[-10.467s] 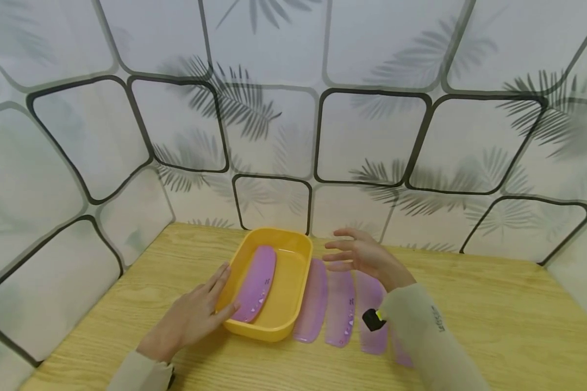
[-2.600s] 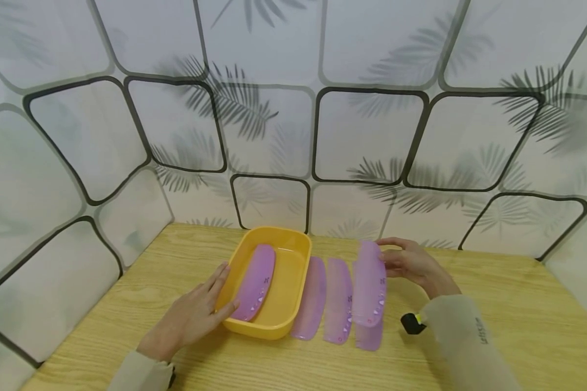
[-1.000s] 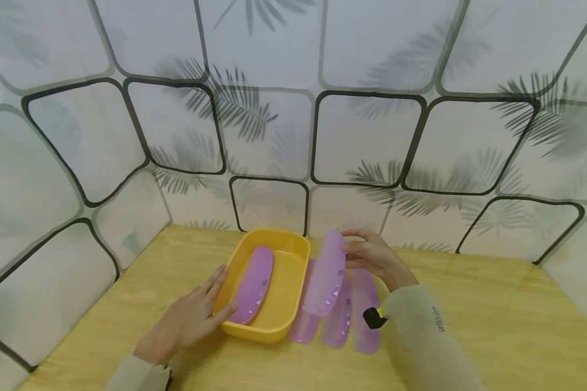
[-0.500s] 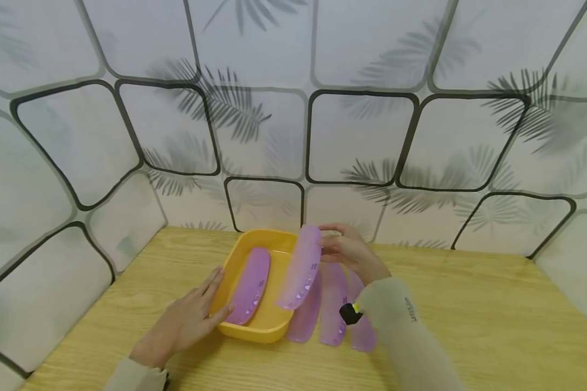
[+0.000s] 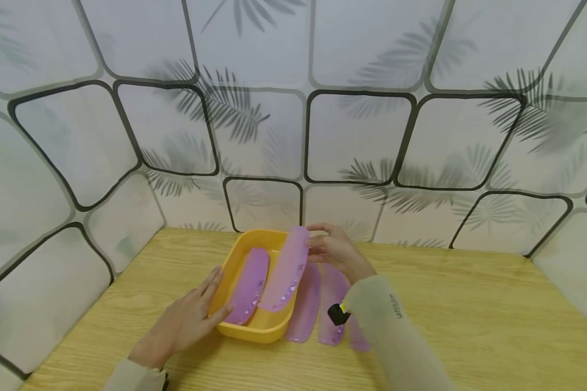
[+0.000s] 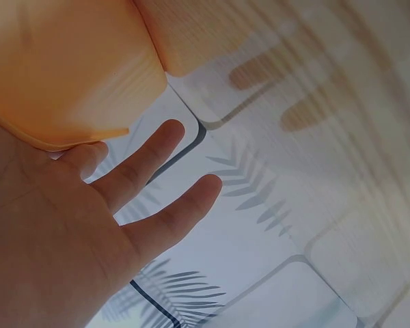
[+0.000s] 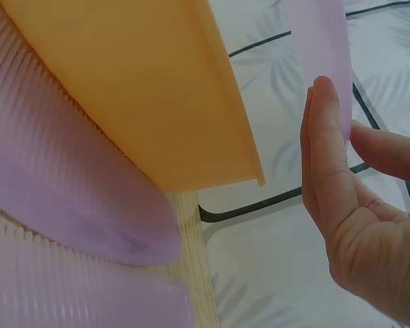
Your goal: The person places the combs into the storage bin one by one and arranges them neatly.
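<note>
A yellow tub point(image 5: 244, 332) stands on the table with a purple comb point(image 5: 250, 285) lying along its left side. My left hand point(image 5: 181, 320) rests against the tub's left wall, thumb over the rim and fingers extended, as the left wrist view also shows. Over the tub's right half, my right hand point(image 5: 339, 252) pinches a second purple comb point(image 5: 286, 274) near its upper end. That comb is tilted, its lower end inside the tub's outline. In the right wrist view, fingers and thumb point(image 7: 386, 154) press the held comb point(image 7: 321, 41) from opposite sides.
Right of the tub, three purple combs lie side by side on the wooden table point(image 5: 469, 304): one near comb point(image 5: 305, 309), a middle comb point(image 5: 330, 282) and a far comb point(image 5: 358, 338) partly under my right sleeve. A patterned wall point(image 5: 362, 141) rises behind.
My right hand picked up the rightmost comb from the table and carried it left, over the other combs, to above the tub. My left hand has stayed at the tub.
</note>
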Motion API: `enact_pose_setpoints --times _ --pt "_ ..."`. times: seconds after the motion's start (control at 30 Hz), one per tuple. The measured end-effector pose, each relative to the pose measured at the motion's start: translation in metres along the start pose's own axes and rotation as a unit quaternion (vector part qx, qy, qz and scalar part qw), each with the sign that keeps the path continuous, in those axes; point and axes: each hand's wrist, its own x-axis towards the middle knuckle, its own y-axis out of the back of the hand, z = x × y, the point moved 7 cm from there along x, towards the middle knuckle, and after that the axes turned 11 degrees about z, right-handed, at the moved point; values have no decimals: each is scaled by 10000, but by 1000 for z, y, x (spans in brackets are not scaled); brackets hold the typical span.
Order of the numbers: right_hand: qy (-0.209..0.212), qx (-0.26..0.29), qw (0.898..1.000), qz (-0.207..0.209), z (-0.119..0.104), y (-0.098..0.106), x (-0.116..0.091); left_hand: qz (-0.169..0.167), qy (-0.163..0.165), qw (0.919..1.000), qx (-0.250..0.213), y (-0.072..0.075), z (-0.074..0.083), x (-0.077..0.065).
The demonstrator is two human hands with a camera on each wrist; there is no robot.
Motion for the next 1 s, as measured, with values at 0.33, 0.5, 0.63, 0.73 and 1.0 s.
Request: enact_pose_setpoints --times 0.33,0.5,0.63,0.73,1.0 --pt "-50 -191 9996 212 3 -14 6 -21 -23 10000 14 -1 -1 1" --pt "-32 -229 9996 162 4 -23 7 -76 13 10000 -35 -1 -1 0" --pt "-104 -309 9993 202 5 -29 7 -76 25 10000 -36 -1 -1 0" --pt "-146 -369 9989 255 7 -33 8 -53 10 10000 -11 -1 -1 0" --pt "-272 -508 9980 274 15 -42 10 -8 -21 10000 -19 0 0 0"
